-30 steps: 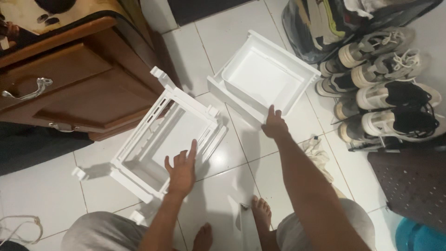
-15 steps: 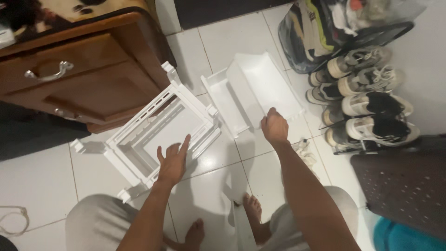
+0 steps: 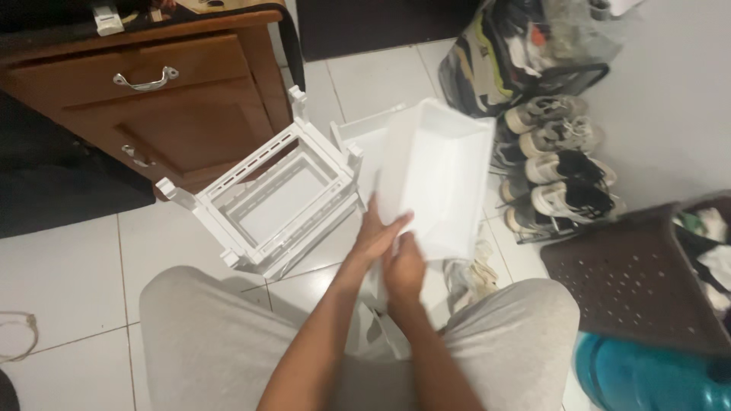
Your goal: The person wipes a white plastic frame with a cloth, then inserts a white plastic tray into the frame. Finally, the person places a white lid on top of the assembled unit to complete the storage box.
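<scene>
Both hands are on a white plastic drawer bin (image 3: 438, 164), which is lifted off the tiled floor and tilted with its open side toward me. My left hand (image 3: 378, 230) grips its near lower edge. Just below it, my right hand (image 3: 403, 272) holds the same edge. To the left, a white plastic drawer frame (image 3: 274, 199) with slotted rails lies on the floor, and neither hand touches it. My grey-clad knees fill the bottom of the view.
A wooden cabinet (image 3: 183, 99) with metal handles stands behind the frame. Shoes on a rack (image 3: 552, 171) and a bag of clothes (image 3: 506, 57) are at the right. A brown perforated basket (image 3: 640, 278), a blue container (image 3: 647, 377), a floor rag (image 3: 472, 278) and a cord (image 3: 17, 335) lie around.
My left hand left the frame and joined my right hand on the drawer. The drawer rose from the floor and came toward me, tilted. The camera view shifted downward.
</scene>
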